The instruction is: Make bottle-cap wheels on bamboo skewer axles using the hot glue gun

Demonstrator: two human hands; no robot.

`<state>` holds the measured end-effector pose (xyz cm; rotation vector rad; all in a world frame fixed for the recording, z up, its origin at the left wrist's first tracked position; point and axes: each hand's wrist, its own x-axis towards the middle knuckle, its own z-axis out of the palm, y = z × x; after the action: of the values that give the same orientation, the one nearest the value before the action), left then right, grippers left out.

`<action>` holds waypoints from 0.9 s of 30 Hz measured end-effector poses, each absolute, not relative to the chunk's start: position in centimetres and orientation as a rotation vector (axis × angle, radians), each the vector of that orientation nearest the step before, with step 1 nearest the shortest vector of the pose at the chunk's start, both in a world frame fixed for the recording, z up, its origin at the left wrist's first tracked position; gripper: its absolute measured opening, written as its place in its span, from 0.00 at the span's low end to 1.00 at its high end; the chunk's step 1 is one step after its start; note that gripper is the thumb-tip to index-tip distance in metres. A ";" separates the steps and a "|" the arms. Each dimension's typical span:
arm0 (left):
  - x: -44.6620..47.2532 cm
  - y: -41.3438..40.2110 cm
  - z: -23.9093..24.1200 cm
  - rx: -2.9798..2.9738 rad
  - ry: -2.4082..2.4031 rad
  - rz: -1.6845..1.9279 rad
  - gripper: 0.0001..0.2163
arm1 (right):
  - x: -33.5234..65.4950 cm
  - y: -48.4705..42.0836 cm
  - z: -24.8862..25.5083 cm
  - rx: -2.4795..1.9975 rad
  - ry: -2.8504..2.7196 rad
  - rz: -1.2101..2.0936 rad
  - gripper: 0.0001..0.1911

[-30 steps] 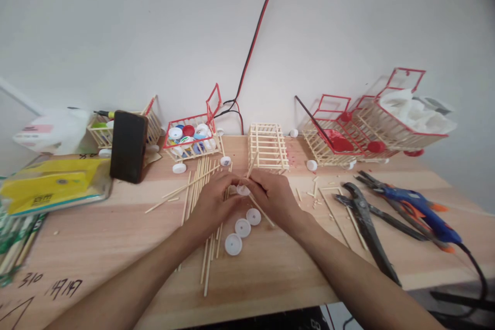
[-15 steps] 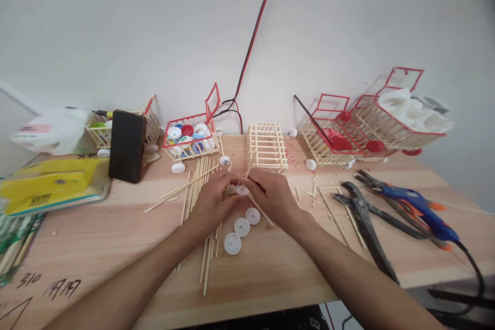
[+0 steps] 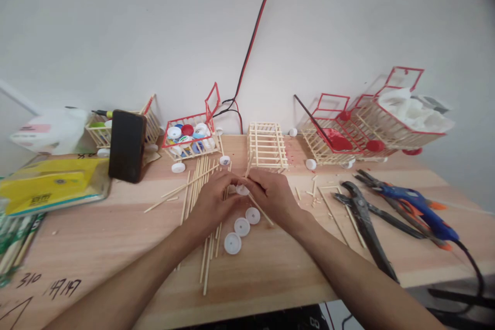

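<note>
My left hand (image 3: 213, 200) and my right hand (image 3: 271, 194) meet over the middle of the wooden table (image 3: 96, 237). Together they pinch a small white bottle cap (image 3: 242, 190), and a thin wooden stick (image 3: 260, 209) runs out from under my right hand. Three more white caps (image 3: 242, 227) lie in a row just in front of my hands. A loose pile of wooden sticks (image 3: 201, 185) lies under and left of my left hand. An unpainted stick cart frame (image 3: 267, 146) stands just behind my hands.
Stick carts stand along the wall: one with coloured caps (image 3: 189, 136), red-trimmed ones (image 3: 348, 134) at right. Black pliers (image 3: 365, 221) and a blue glue gun (image 3: 419, 209) lie right. A dark phone (image 3: 127, 145) and a yellow packet (image 3: 50, 185) sit left.
</note>
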<state>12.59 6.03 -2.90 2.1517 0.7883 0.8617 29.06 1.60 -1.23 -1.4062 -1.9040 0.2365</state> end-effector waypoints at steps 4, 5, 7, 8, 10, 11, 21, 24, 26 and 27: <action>12.6 6.1 -3.0 2.155 0.789 0.866 0.08 | 29.0 1.6 -1.2 -1.404 -1.906 0.232 0.18; 12.6 6.1 -3.0 2.153 0.791 0.867 0.08 | 29.0 1.6 -1.2 -1.404 -1.904 0.232 0.18; 12.6 6.1 -2.9 2.146 0.798 0.864 0.08 | 29.0 1.5 -1.1 -1.402 -1.902 0.232 0.18; 12.6 6.1 -2.9 2.145 0.802 0.858 0.07 | 29.0 1.5 -1.1 -1.401 -1.902 0.229 0.18; 12.6 6.1 -2.9 2.144 0.806 0.858 0.07 | 29.0 1.5 -1.1 -1.398 -1.901 0.230 0.17; 12.6 6.1 -2.9 2.145 0.808 0.858 0.07 | 29.0 1.5 -1.1 -1.398 -1.900 0.234 0.17; 12.5 6.2 -3.1 2.159 0.804 0.868 0.07 | 28.9 1.5 -1.1 -1.391 -1.895 0.245 0.17; 12.6 6.3 -3.1 2.168 0.791 0.878 0.06 | 29.0 1.5 -1.2 -1.389 -1.892 0.241 0.17; 12.5 6.3 -3.2 2.166 0.794 0.885 0.07 | 29.0 1.5 -1.2 -1.387 -1.891 0.238 0.16; 12.5 6.3 -3.2 2.163 0.796 0.889 0.07 | 29.0 1.5 -1.2 -1.386 -1.892 0.238 0.16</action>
<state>12.54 6.26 -3.17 2.1625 0.7955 0.8895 29.01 1.52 -1.23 -1.3863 -1.8919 0.2380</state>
